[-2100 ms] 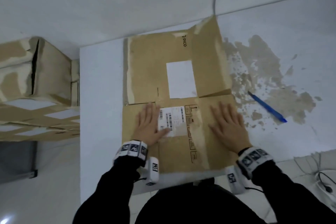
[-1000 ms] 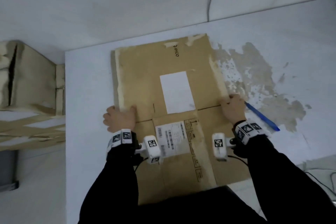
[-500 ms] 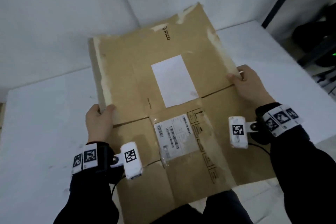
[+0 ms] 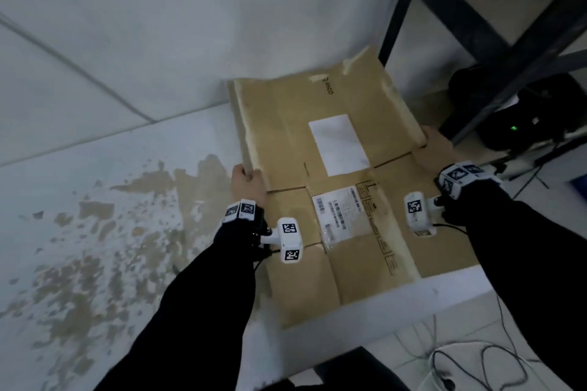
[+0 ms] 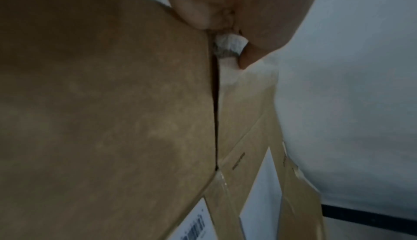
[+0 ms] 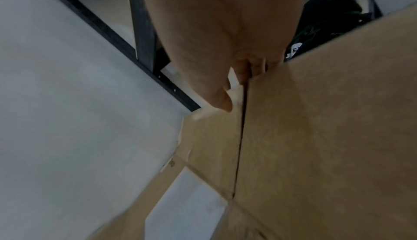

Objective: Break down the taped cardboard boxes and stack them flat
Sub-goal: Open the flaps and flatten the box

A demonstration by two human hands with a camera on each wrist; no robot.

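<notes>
A flattened brown cardboard box (image 4: 320,178) with a white label and a barcode sticker is held in the air over the right end of the white table (image 4: 95,168). My left hand (image 4: 247,182) grips its left edge. My right hand (image 4: 435,149) grips its right edge. In the left wrist view the fingers (image 5: 225,3) curl round the cardboard (image 5: 101,119) at a slit between flaps. In the right wrist view the thumb (image 6: 216,90) lies on top of the cardboard (image 6: 315,137), the other fingers hidden beneath.
The table top has a large patch of worn brown residue (image 4: 104,251). A dark metal shelf frame (image 4: 495,51) stands at the right, with black equipment (image 4: 524,117) under it. Cables (image 4: 470,359) lie on the floor at the lower right.
Both hands went from pressing flat on the box to gripping its side edges and lifting it. The box and my view have swung right, toward the table's end and the shelf frame.
</notes>
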